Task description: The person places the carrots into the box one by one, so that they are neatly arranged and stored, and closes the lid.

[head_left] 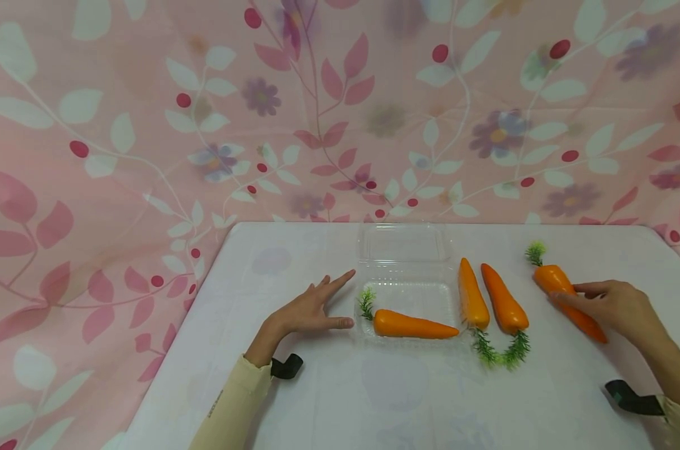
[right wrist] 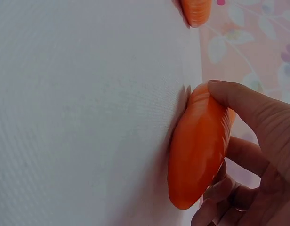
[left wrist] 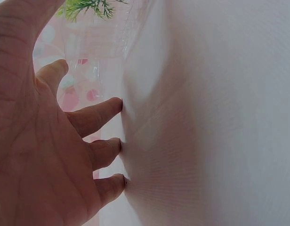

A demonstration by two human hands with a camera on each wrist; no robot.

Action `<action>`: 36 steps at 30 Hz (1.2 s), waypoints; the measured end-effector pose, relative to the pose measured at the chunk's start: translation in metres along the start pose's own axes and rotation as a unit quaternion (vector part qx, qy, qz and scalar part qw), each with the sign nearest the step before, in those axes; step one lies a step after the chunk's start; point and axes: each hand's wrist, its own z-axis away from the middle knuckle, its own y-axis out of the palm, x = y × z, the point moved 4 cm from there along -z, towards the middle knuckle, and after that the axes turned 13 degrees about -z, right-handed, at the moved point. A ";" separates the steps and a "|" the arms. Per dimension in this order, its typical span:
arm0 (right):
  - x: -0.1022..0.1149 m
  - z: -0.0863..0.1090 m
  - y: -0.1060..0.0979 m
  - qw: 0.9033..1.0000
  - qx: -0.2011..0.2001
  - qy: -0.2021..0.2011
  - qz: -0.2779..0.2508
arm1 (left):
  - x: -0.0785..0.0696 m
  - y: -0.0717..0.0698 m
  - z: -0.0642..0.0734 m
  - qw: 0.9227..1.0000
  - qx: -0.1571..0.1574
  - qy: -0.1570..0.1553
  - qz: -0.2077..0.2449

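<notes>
My right hand grips an orange toy carrot with a green leafy top at the right of the table. In the right wrist view, the thumb lies along one side of that carrot and the fingers are curled at the other, close to the tabletop. My left hand has its fingers spread beside a clear plastic container, holding nothing. Inside the container one toy carrot lies sideways, its leafy top to the left. The left wrist view shows the fingertips at the tabletop.
Two more toy carrots lie between the container and my right hand, leafy tops toward me. The container's clear lid is folded back behind it. A white cloth covers the table; a pink floral curtain hangs behind.
</notes>
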 end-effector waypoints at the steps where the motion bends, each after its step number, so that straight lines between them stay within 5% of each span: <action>1: 0.001 0.001 0.000 1.000 -0.002 -0.006 0.000 | 0.000 0.000 0.000 1.000 0.000 0.000 0.000; 9: 0.008 0.006 0.001 0.997 -0.030 -0.065 -0.010 | 0.000 0.000 0.000 1.000 0.001 -0.003 0.000; 36: 0.017 0.008 -0.006 0.997 -0.051 -0.050 -0.024 | 0.000 0.000 0.000 1.000 0.002 -0.001 -0.003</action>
